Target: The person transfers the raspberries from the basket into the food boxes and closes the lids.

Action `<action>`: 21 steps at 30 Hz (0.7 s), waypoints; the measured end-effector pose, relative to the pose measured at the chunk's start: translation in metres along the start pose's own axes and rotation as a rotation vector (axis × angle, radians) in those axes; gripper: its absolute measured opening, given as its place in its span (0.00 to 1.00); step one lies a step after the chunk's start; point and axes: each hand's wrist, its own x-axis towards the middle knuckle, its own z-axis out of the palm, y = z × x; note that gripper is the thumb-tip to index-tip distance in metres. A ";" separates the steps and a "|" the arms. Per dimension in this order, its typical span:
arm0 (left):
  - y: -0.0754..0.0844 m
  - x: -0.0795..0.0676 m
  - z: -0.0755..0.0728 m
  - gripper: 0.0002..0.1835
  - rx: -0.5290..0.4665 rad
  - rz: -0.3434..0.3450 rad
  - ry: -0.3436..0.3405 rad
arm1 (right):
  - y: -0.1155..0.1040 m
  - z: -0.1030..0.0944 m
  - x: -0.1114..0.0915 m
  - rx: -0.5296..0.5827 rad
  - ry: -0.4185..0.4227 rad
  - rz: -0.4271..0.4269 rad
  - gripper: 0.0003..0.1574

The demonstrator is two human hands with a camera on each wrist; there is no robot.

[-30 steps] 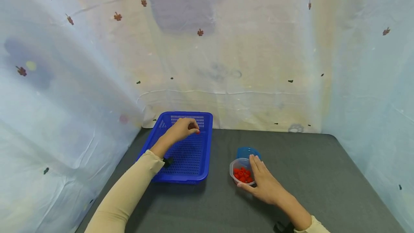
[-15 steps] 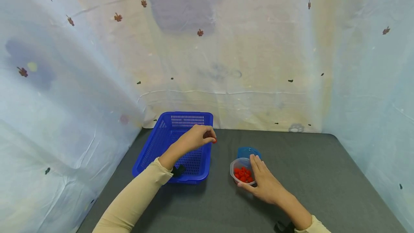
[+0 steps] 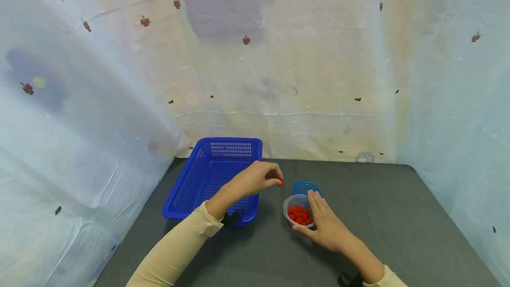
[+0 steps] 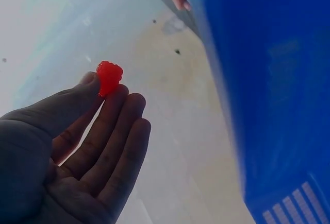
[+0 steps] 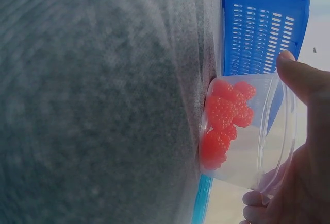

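Note:
A small red raspberry [image 4: 109,77], bumpy and glossy, is pinched between the thumb and fingertips of my left hand [image 3: 259,178]. That hand is in the air to the right of the blue basket [image 3: 260,149], its forearm crossing over the basket's near right corner. My right hand [image 3: 328,229] holds a clear plastic container [image 5: 245,157] by its rim, thumb on one side and fingers on the other. Inside, several more raspberries [image 5: 221,113] lie at the bottom. The container stands upright on the dark table, its right side partly covered by the hand.
Just behind the container lies a translucent blue lid [image 3: 304,186]. The slotted basket stands at the back left of the grey table [image 3: 382,220]. A patterned cloth sheet [image 3: 303,74] hangs behind and at the sides.
My left hand has moved right and toward me with the raspberry, from over the basket to near the container. The right hand has stayed on the container.

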 end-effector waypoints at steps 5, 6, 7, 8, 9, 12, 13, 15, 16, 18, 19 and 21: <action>0.012 0.003 0.011 0.03 -0.002 0.036 -0.029 | 0.002 -0.001 -0.001 0.013 0.002 -0.001 0.75; 0.014 0.004 0.013 0.04 0.001 0.041 -0.032 | 0.002 -0.001 -0.001 0.017 0.002 0.000 0.75; 0.016 0.004 0.015 0.04 0.001 0.046 -0.035 | 0.002 -0.001 -0.001 0.019 0.003 -0.001 0.75; 0.017 0.004 0.018 0.04 0.000 0.047 -0.040 | 0.003 0.000 -0.001 0.020 0.002 -0.001 0.75; 0.018 0.005 0.021 0.04 0.005 0.049 -0.043 | 0.003 0.000 -0.001 0.019 0.003 -0.002 0.75; 0.022 0.006 0.029 0.04 0.023 0.046 -0.051 | 0.004 0.001 0.000 0.018 0.001 -0.006 0.75; 0.024 0.007 0.032 0.03 0.032 0.042 -0.052 | 0.004 0.001 0.000 0.019 -0.001 -0.008 0.75; 0.026 0.007 0.039 0.02 0.063 0.029 -0.043 | 0.004 0.001 0.000 0.022 -0.005 -0.012 0.75; 0.028 0.007 0.042 0.02 0.077 0.021 -0.038 | 0.004 0.001 0.000 0.025 -0.006 -0.014 0.74; 0.031 0.007 0.048 0.02 0.102 -0.001 -0.026 | 0.003 0.000 0.000 0.025 -0.011 -0.015 0.74; 0.032 0.008 0.051 0.02 0.111 -0.012 -0.022 | 0.003 0.000 0.000 0.024 -0.011 -0.016 0.74; 0.033 0.008 0.057 0.02 0.131 -0.033 -0.014 | 0.003 0.000 0.000 0.019 -0.011 -0.018 0.74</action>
